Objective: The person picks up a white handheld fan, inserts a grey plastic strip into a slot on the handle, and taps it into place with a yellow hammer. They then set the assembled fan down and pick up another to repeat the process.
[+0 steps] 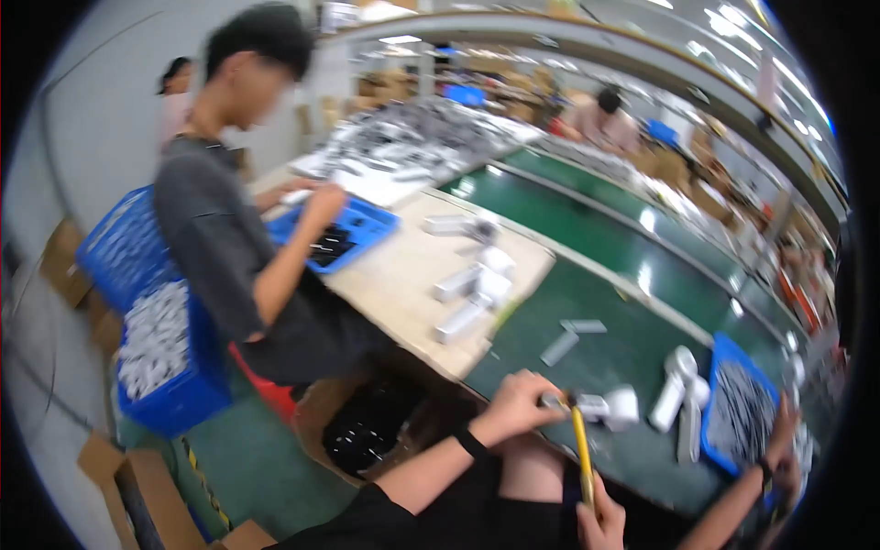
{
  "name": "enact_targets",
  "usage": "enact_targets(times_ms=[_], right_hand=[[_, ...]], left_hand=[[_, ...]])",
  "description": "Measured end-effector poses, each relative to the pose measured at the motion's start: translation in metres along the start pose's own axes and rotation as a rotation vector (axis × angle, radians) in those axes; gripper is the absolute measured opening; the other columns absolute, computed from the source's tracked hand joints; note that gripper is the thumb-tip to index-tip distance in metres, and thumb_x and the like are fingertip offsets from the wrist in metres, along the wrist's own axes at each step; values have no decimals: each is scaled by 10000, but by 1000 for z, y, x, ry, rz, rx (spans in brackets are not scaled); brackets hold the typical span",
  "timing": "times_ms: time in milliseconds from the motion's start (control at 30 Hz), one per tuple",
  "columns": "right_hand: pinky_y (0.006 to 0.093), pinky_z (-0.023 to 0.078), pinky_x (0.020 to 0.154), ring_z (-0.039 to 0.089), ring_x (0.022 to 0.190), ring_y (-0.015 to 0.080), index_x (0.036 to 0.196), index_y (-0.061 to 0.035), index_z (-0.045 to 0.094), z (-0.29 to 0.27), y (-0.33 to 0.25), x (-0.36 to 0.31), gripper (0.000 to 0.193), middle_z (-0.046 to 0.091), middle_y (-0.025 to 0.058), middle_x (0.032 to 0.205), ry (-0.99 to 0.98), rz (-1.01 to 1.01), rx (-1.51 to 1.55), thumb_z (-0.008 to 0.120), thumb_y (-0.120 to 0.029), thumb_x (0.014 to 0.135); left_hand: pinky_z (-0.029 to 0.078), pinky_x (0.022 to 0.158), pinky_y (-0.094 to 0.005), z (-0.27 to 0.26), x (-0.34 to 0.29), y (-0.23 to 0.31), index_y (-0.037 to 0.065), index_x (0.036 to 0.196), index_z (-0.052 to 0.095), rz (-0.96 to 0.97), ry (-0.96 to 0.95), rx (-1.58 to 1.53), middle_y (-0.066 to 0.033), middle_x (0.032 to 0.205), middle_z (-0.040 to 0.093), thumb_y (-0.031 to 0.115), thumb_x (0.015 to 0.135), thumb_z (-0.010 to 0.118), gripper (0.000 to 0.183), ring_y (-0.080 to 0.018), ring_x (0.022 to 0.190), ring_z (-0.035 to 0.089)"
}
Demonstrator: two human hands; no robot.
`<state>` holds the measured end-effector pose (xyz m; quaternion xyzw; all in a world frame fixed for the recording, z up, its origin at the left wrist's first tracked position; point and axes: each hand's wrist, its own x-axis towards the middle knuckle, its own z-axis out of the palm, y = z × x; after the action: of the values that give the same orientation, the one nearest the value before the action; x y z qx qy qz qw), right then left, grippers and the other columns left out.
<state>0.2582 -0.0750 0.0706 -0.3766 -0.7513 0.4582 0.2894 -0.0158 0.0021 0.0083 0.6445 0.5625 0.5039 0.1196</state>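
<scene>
My left hand [515, 406], a dark band on its wrist, is closed at the near edge of the green work surface. Its fingertips pinch a small grey part [553, 401]. A white and grey round-headed piece [621, 409] lies just to the right; blur hides whether the two are joined. In my right hand [600, 521], low in the picture, is a slim yellow-handled hammer [583, 449]. Its dark head end is beside the grey part. Two more round-headed pieces [672, 396] rest further right, and two flat grey bars [561, 346] lie beyond my left hand.
Right, a co-worker's hand [784, 431] is by a blue tray [715, 403] of thin dark strips. Left, a person [215, 229] works over another blue tray [380, 223]. Several round-headed pieces stand on the pale board [394, 293]. Below are an open carton [321, 412] and blue crates [206, 394].
</scene>
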Motion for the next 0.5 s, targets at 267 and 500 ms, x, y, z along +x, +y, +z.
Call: enact_targets(times_ms=[267,500], right_hand=[[206,391,471,475,504,45,1458,-17,425,-23,24,-17,588,524,-18,692,82,93,-55,590,-16,893],[188,383,463,468,503,26,1455,8,418,-25,34,-27,588,517,-32,664,213,55,-22,581,2,890]], left_hand=[[473,805,-360,0,2,5,104,894,741,-66,-85,39,-27,811,666,223,684,839,260,-237,838,597],[456,838,-353,3,-1,5,99,908,740,-106,-117,17,-12,827,660,215,686,835,268,-214,854,580]])
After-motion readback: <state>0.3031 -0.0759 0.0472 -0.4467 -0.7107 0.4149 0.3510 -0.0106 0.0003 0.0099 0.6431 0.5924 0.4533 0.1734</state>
